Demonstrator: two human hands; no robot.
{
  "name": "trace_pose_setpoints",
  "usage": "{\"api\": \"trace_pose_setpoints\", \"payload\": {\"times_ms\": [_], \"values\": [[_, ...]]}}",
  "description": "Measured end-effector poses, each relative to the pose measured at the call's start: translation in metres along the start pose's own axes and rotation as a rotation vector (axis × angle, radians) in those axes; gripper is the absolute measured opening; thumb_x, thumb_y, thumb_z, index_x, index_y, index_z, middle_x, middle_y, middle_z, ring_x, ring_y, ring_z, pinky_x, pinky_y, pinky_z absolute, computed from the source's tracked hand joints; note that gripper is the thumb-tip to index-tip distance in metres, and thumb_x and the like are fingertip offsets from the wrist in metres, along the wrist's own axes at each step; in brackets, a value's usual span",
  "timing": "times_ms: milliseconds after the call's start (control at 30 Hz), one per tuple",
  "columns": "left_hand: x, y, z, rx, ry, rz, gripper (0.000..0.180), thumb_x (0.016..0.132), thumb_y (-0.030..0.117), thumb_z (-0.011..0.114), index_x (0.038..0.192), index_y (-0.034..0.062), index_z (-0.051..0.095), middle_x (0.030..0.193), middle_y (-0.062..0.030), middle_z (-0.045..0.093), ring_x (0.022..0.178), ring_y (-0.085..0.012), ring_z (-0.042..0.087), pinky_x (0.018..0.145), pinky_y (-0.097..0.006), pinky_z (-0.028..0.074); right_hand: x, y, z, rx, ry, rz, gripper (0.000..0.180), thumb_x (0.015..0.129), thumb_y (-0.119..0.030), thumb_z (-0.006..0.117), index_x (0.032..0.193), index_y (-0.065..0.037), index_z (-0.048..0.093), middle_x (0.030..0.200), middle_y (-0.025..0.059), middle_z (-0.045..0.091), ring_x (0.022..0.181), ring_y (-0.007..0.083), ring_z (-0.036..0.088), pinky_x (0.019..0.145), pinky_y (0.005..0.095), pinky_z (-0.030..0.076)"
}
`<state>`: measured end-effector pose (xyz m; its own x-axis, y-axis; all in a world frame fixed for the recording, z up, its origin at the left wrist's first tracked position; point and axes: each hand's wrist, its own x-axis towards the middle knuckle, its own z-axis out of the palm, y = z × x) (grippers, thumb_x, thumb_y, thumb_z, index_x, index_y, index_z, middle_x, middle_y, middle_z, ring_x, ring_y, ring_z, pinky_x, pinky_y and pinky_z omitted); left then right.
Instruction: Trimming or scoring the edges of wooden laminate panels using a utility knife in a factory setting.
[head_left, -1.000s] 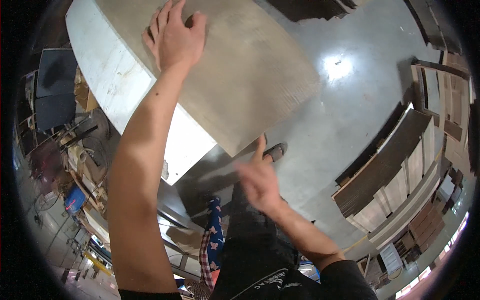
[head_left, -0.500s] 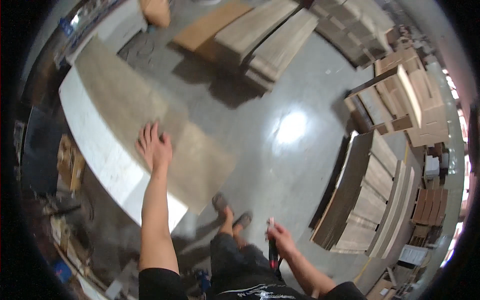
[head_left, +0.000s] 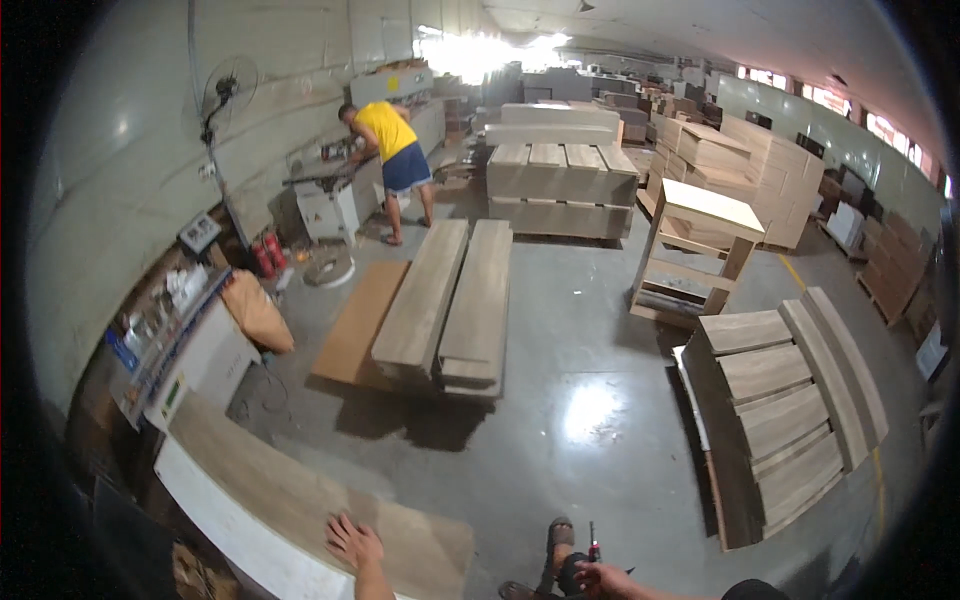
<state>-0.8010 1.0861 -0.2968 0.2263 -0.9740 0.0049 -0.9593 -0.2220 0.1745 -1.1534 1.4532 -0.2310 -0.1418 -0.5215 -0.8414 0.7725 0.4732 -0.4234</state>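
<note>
A long grey-brown wood-grain panel (head_left: pixel 290 493) lies flat at seven o'clock on a white surface (head_left: pixel 225 518), its length running from eight o'clock to six; a slim red-and-dark tool (head_left: pixel 595 551) is gripped at five o'clock in the right hand (head_left: pixel 604 579), thin tip toward twelve.

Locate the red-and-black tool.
The red-and-black tool is in the right hand, beside a foot, low in the head view, right of centre.

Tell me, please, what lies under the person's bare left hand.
Under the left hand is a flat brown wood-grain board; the patch beneath the palm is covered.
</note>
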Motion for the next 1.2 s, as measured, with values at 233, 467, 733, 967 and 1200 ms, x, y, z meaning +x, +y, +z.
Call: {"api": "trace_pose_setpoints", "payload": {"times_ms": [233, 467, 733, 967, 1200], "values": [[-0.028, 0.077, -0.117, 0.069, -0.312, -0.034, 0.067, 0.106, 0.046, 0.033, 0.164, 0.0140, 0.019, 0.172, -0.0114, 0.009, 0.156, -0.0326, 0.011, 0.123, -0.054, 0.013, 0.079, -0.126, 0.033, -0.110, -0.143, -0.076, 0.034, 0.108, -0.037, 0.049, 0.124, -0.008, 0.059, 0.099, 0.0050, 0.071, 0.076, 0.0177, 0.067, 0.066, 0.0325, 0.056], [-0.021, 0.110, -0.124, 0.028, -0.311, -0.183, 0.063, 0.105, 0.051, 0.035, 0.162, 0.0256, 0.028, 0.171, -0.0099, 0.017, 0.155, -0.0330, 0.019, 0.120, -0.051, 0.026, 0.097, -0.294, 0.111, -0.512, -0.184, -0.189, 0.038, 0.103, -0.031, 0.061, 0.134, -0.011, 0.055, 0.103, 0.0047, 0.070, 0.084, 0.0145, 0.064, 0.063, 0.0295, 0.052], [0.039, 0.107, 0.019, 0.352, 0.023, -0.496, 0.065, 0.101, 0.058, 0.041, 0.152, 0.0185, 0.046, 0.153, -0.0098, 0.048, 0.138, -0.0370, 0.044, 0.106, -0.063, 0.034, 0.171, -0.419, 0.217, -1.022, -0.297, -0.683, 0.056, 0.099, -0.035, 0.065, 0.150, -0.019, 0.046, 0.097, 0.0047, 0.072, 0.078, 0.0133, 0.065, 0.071, 0.0332, 0.054], [0.059, 0.121, 0.026, -0.054, 0.134, -0.688, 0.075, 0.093, 0.046, 0.058, 0.156, 0.0122, 0.034, 0.168, -0.0161, 0.020, 0.155, -0.0400, 0.014, 0.120, -0.069, 0.006, 0.223, -0.412, 0.339, -1.431, -0.499, -0.476, 0.047, 0.098, -0.041, 0.066, 0.129, -0.007, 0.062, 0.090, 0.0101, 0.070, 0.081, 0.0195, 0.065, 0.074, 0.0363, 0.052], [0.083, 0.103, 0.005, -0.193, 0.060, -0.840, 0.090, 0.088, 0.054, 0.062, 0.160, 0.0121, 0.027, 0.168, -0.0232, 0.014, 0.155, -0.0485, 0.002, 0.118, -0.072, -0.001, 0.281, -0.404, 0.453, -1.707, -0.723, -0.474, 0.044, 0.093, -0.037, 0.073, 0.118, -0.001, 0.063, 0.083, 0.0097, 0.070, 0.071, 0.0187, 0.067, 0.066, 0.0342, 0.052]]}}
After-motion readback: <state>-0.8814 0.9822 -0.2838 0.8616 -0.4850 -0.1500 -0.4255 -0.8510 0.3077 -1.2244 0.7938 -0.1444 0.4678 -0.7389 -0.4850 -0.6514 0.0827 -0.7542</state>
